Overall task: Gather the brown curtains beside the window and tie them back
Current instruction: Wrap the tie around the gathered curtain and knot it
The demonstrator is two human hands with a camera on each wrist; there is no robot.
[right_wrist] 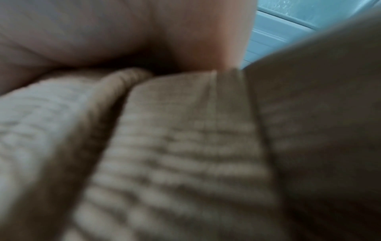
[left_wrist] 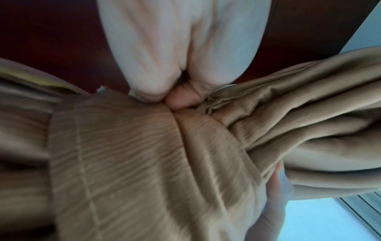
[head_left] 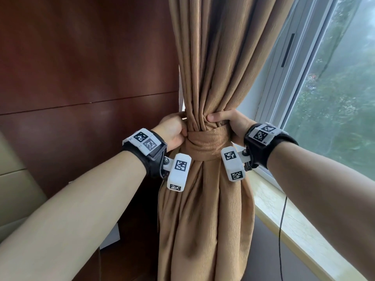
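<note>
The brown curtain (head_left: 205, 57) hangs bunched into one column beside the window, and a matching fabric tie-back band (head_left: 207, 141) wraps round its waist. My left hand (head_left: 174, 129) grips the bunch at the band's left end, fingers curled behind the cloth. My right hand (head_left: 225, 120) clasps the right side just above the band, thumb lying across the front folds. In the left wrist view the band (left_wrist: 123, 154) fills the frame under my curled left hand (left_wrist: 181, 97). The right wrist view is blurred, with ribbed curtain cloth (right_wrist: 175, 154) close against the lens.
A dark wooden wall panel (head_left: 81, 78) stands left of the curtain. The window (head_left: 334, 98) with white frame and a pale sill (head_left: 284, 220) runs along the right. A thin black cable (head_left: 281, 230) hangs by the sill. A beige padded seat (head_left: 14, 189) sits low left.
</note>
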